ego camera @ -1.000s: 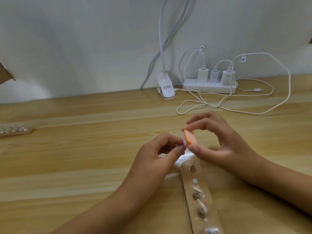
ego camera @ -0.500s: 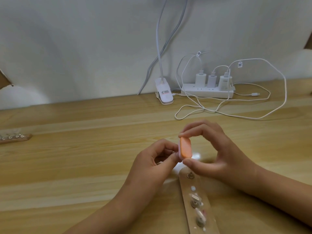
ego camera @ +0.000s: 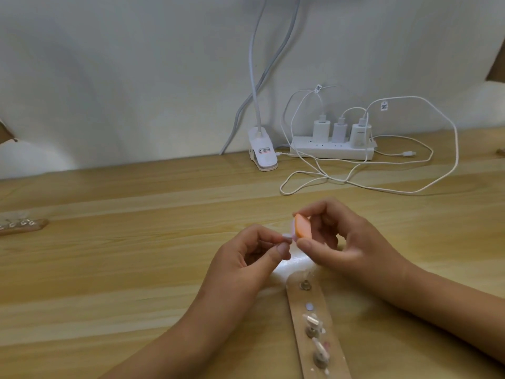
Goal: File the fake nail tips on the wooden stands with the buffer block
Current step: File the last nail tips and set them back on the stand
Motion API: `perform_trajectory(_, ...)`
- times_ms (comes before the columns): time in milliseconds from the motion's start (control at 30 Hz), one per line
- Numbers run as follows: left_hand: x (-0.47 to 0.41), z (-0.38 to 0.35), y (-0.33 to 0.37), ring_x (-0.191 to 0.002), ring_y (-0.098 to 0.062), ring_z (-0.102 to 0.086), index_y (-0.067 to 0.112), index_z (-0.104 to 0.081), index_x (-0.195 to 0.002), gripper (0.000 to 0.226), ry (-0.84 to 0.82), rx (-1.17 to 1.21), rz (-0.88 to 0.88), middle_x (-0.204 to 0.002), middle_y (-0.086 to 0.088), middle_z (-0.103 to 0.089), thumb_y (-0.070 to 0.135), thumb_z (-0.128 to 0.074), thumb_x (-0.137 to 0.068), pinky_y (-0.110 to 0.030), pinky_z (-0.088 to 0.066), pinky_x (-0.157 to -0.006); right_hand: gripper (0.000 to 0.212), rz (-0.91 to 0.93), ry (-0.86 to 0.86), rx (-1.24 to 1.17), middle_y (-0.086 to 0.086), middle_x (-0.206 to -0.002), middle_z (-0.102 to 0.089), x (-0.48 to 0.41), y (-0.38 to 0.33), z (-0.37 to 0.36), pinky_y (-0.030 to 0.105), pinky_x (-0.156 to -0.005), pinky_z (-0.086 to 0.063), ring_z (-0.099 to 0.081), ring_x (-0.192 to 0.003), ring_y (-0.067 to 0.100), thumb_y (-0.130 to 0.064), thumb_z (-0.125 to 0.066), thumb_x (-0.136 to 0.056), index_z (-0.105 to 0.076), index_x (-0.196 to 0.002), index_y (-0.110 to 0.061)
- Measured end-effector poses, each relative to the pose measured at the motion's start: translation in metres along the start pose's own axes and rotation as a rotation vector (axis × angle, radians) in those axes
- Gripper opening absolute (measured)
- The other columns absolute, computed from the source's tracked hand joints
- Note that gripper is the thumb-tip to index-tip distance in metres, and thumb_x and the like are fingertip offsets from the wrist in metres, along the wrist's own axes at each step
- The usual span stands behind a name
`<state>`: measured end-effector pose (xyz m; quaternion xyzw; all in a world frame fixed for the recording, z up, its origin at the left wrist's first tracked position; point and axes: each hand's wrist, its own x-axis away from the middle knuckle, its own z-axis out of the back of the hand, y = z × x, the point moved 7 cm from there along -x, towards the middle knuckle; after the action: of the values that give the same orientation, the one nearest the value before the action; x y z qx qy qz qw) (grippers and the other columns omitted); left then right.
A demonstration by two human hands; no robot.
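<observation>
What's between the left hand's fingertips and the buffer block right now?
Head view: a small pale nail tip, pinched by the left hand, juts toward the buffer block held in the right hand. It appears to touch the block's side.

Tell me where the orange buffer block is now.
In the head view, the buffer block sits just right of centre, pinched in the right hand, beside the nail tip that the left hand holds.

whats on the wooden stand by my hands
Small pegs in a row on the wooden stand, two holding nail tips, the farthest bare. Its near end leaves the frame.
</observation>
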<state>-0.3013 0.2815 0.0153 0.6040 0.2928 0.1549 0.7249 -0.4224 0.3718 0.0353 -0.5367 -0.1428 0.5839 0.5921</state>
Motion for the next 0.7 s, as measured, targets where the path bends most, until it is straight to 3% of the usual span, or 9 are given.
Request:
perform_trajectory(100,0.000,-0.001,0.002,-0.077,-0.003,-0.065,0.033,-0.071,-0.079,0.005,0.000,0.006,0.001,-0.080,0.004,-0.073,0.032,-0.072,-0.084,-0.011,-0.047,-0.071,0.037,0.030,-0.114,-0.004,0.013,-0.066,-0.058,0.001,0.000,-0.008,0.025,-0.054,-0.038,-0.044,-0.054,0.009,-0.039,-0.071,-0.077,-0.054,-0.109,-0.033)
perform_trajectory(200,0.000,0.001,0.001,-0.080,-0.004,-0.067,0.031,-0.071,-0.080,0.011,0.023,-0.013,0.015,-0.083,0.001,-0.074,0.022,-0.068,-0.086,-0.011,-0.047,-0.073,0.035,-0.007,-0.038,-0.032,0.001,-0.054,-0.047,0.001,0.006,-0.002,0.020,-0.053,-0.036,-0.041,-0.050,0.008,-0.043,-0.069,-0.075,-0.054,-0.106,-0.036)
perform_trajectory(400,0.001,0.004,0.000,-0.074,-0.005,-0.066,0.023,-0.071,-0.073,0.014,0.052,0.006,0.067,-0.073,0.003,-0.072,0.018,-0.073,-0.086,-0.012,-0.048,-0.071,0.041,0.038,-0.019,0.052,-0.004,-0.051,-0.043,0.002,0.004,0.000,0.016,-0.052,-0.035,-0.037,-0.046,0.005,-0.035,-0.071,-0.077,-0.052,-0.113,-0.037)
perform_trajectory(567,0.002,0.002,0.004,-0.069,-0.006,-0.061,0.024,-0.068,-0.065,0.010,0.039,-0.005,0.097,-0.063,0.005,-0.065,0.030,-0.068,-0.074,-0.016,-0.045,-0.070,0.046,0.115,-0.057,0.122,-0.006,-0.053,-0.042,0.004,-0.002,-0.003,0.012,-0.053,-0.033,-0.035,-0.047,0.004,-0.032,-0.070,-0.081,-0.051,-0.123,-0.033)
perform_trajectory(700,0.002,0.002,0.005,-0.055,0.002,-0.051,0.021,-0.064,-0.061,0.025,0.045,-0.052,0.092,-0.056,0.013,-0.059,0.011,-0.071,-0.083,-0.008,-0.038,-0.056,0.045,0.150,-0.095,0.198,-0.007,-0.054,-0.041,0.006,-0.004,-0.005,0.012,-0.053,-0.032,-0.034,-0.047,0.005,-0.034,-0.069,-0.081,-0.050,-0.122,-0.032)
